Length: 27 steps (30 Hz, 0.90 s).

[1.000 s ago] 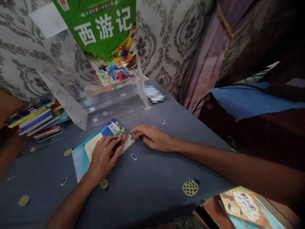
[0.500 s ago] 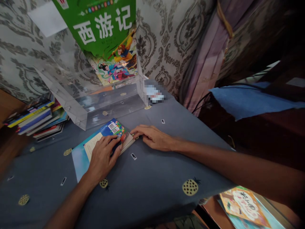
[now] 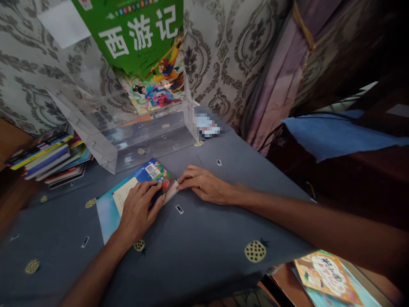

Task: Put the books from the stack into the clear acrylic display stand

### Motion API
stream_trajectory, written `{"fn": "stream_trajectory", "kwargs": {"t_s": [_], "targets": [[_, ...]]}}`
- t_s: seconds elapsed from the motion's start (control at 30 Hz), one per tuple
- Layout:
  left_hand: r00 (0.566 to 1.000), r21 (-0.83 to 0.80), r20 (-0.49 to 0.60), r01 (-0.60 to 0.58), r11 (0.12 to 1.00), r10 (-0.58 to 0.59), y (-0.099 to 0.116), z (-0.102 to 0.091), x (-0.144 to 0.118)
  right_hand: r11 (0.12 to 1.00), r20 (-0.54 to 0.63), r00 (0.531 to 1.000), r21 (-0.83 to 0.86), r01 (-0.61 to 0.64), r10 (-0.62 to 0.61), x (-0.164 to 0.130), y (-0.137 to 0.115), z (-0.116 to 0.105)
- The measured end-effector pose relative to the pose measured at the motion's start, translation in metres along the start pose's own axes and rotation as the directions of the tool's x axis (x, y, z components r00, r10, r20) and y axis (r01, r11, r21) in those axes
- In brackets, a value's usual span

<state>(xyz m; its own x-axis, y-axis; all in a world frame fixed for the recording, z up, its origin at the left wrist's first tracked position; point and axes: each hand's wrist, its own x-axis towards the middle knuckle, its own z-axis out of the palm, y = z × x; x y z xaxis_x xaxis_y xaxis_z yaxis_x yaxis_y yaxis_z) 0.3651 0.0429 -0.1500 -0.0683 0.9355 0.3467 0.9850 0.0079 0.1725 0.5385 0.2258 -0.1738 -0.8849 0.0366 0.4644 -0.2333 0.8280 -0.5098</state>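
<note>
A blue paperback book [image 3: 107, 219] lies on the cloth with its barcoded cover facing up. My left hand [image 3: 139, 211] rests on that cover, fingers stretched out and thumb along the near edge, holding nothing. At the book's right end, my right hand [image 3: 204, 185] has its thumb and fingers pinched together at the corner of the pages. Its fingertips hide how much of the paper is between them. Behind the book stands a clear acrylic stand [image 3: 108, 160].
A green picture book [image 3: 143, 64] stands upright behind the acrylic stand. Stacked books [image 3: 53, 157] lie at the left. The grey tablecloth [image 3: 204, 243] has a pineapple print. Below the table edge at lower right is an orange-covered book [image 3: 329, 277]; a blue cloth [image 3: 338, 132] hangs at right.
The right hand's fingers have drawn together from a looser spread into a pinch at the page corner. My left hand and the book look unmoved.
</note>
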Motion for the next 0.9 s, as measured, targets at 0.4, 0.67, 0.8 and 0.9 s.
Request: {"fn": "stream_trajectory", "kwargs": {"t_s": [0.4, 0.67, 0.8, 0.9], "targets": [[0.999, 0.146, 0.029, -0.038, 0.989, 0.034, 0.003, 0.006, -0.004, 0.995, -0.103, 0.990, -0.034, 0.096, -0.099, -0.003, -0.004, -0.001], [0.996, 0.066, 0.079, 0.025, 0.997, -0.031, 0.000, -0.001, -0.003, 0.929, 0.150, 0.987, -0.353, 0.114, -0.065, -0.002, -0.019, 0.000], [0.966, 0.196, 0.133, 0.194, 0.961, -0.223, -0.036, -0.021, -0.015, 0.883, 0.121, 0.993, -0.464, 0.074, -0.020, -0.004, -0.030, 0.007], [0.906, 0.267, 0.124, 0.362, 0.893, -0.405, -0.064, -0.037, -0.037, 0.865, 0.101, 0.995, -0.500, 0.048, 0.004, -0.007, -0.038, 0.013]]}}
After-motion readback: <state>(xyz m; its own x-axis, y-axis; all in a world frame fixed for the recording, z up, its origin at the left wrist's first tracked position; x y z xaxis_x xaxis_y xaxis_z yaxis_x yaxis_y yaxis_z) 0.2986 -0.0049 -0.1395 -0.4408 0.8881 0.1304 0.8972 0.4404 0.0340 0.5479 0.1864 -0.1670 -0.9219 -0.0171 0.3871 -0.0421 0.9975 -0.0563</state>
